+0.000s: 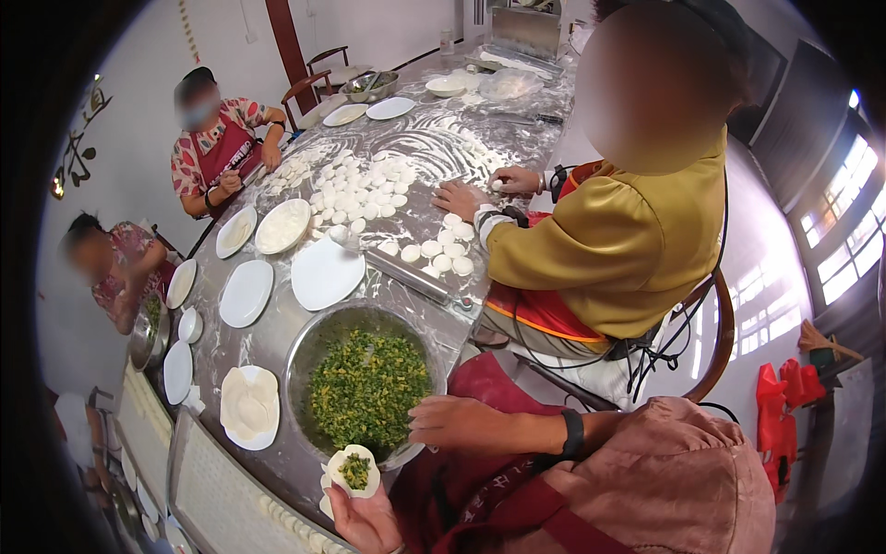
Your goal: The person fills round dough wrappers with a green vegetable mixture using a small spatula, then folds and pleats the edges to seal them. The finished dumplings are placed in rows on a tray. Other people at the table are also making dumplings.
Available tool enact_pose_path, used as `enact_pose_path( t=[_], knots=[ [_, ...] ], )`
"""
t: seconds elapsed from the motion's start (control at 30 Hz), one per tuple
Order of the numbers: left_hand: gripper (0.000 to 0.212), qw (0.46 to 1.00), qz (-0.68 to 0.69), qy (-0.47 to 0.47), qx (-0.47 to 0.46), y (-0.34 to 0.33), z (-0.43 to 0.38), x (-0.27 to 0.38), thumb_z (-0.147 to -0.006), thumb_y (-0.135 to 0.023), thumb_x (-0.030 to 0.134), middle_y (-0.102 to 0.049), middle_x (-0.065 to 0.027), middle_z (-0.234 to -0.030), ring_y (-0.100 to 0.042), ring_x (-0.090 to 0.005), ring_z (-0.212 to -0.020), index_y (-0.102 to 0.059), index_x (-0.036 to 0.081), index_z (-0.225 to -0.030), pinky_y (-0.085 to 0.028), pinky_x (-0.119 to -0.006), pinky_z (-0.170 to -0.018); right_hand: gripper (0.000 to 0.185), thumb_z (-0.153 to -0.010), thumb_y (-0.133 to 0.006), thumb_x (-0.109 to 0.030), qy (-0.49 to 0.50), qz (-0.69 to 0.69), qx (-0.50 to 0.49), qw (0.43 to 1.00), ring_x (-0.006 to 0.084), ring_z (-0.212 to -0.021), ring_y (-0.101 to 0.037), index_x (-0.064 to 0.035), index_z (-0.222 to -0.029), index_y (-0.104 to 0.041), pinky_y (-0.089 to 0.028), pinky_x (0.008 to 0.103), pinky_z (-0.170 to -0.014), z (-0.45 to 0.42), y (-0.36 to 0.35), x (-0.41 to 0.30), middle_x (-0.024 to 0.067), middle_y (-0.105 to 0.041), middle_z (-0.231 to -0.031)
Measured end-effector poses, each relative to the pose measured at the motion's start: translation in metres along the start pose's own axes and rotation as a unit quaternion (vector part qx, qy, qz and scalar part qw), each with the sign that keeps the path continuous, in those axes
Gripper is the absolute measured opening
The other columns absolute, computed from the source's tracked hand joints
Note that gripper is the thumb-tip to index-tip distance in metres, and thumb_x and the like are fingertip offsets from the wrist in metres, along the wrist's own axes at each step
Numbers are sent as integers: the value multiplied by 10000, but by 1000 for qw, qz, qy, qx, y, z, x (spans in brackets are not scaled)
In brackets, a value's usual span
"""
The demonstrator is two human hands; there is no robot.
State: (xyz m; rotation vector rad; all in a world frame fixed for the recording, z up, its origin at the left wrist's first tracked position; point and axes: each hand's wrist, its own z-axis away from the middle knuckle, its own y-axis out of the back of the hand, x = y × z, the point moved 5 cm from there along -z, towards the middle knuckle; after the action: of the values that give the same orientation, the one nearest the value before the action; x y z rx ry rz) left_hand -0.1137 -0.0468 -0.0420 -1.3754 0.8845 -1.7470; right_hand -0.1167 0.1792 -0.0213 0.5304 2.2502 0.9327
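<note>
My left hand (365, 521) holds a round dough wrapper (339, 472) from below, with a small mound of chopped green and yellow filling (356, 471) at its middle. More wrapper edges show just behind it. My right hand (453, 424) is over the near rim of a large steel bowl (296, 405), its fingertips by the filling (367, 388); whether they pinch anything is hidden. Left of the bowl, a white plate (250, 439) bears a stack of larger dough rounds (248, 401).
A tray (228, 485) with a row of dumplings lies at the lower left. Empty plates (327, 273), a steel rolling pin (408, 275) and floured dough rounds (374, 183) lie beyond the bowl. A co-worker's hands (462, 199) rest on the table; other people sit across it.
</note>
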Motion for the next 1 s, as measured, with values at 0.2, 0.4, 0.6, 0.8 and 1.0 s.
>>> enact_pose_path(
  t=[0.2, 0.4, 0.6, 0.8, 1.0],
  knots=[
    [484, 998, 56, -34, 7, 12, 2, 8, -1019, -508, 280, -492, -206, -1417, -457, -357, -1327, -450, -57, -1361, -367, -517, -1124, 295, -824, -555, -48, -76, 1, 42, 996, 371, -1171, -567, -44, -1114, -607, -448, 452, -1026, -1, 16, 18, 171, -622, -1131],
    [380, 869, -466, -166, -33, -3, 6, 19, -915, -595, 119, -555, -194, -1249, -541, -303, -1161, -522, -56, -1245, -413, -439, -1031, 316, -944, -499, -107, -222, 5, 107, 969, 284, -1161, -585, 3, -1224, -597, -439, 394, -1018, 31, 30, 77, 158, -635, -1212],
    [348, 994, -20, -109, 2, 12, 31, 23, -1024, -480, 181, -592, -115, -1274, -570, -242, -1209, -502, -29, -1301, -444, -395, -1066, 350, -1027, -496, -187, -298, -43, 137, 944, 227, -1138, -609, 31, -1273, -615, -435, 342, -1011, 48, 6, 180, 141, -659, -1247],
    [360, 991, 79, -99, -30, 5, 31, 20, -1037, -450, 194, -577, -123, -1306, -560, -246, -1225, -491, -29, -1317, -428, -417, -1088, 347, -987, -518, -141, -297, -39, 84, 950, 288, -1110, -612, 31, -1280, -589, -450, 364, -978, 64, -38, 269, 182, -646, -1209],
    [364, 991, 81, -104, -17, 8, 30, 24, -1038, -447, 198, -577, -111, -1306, -556, -239, -1232, -488, -23, -1324, -418, -419, -1096, 377, -954, -511, -120, -220, 79, 170, 957, 352, -1155, -553, 26, -1300, -552, -423, 413, -1001, 68, -53, 269, 207, -560, -1266]
  ],
)
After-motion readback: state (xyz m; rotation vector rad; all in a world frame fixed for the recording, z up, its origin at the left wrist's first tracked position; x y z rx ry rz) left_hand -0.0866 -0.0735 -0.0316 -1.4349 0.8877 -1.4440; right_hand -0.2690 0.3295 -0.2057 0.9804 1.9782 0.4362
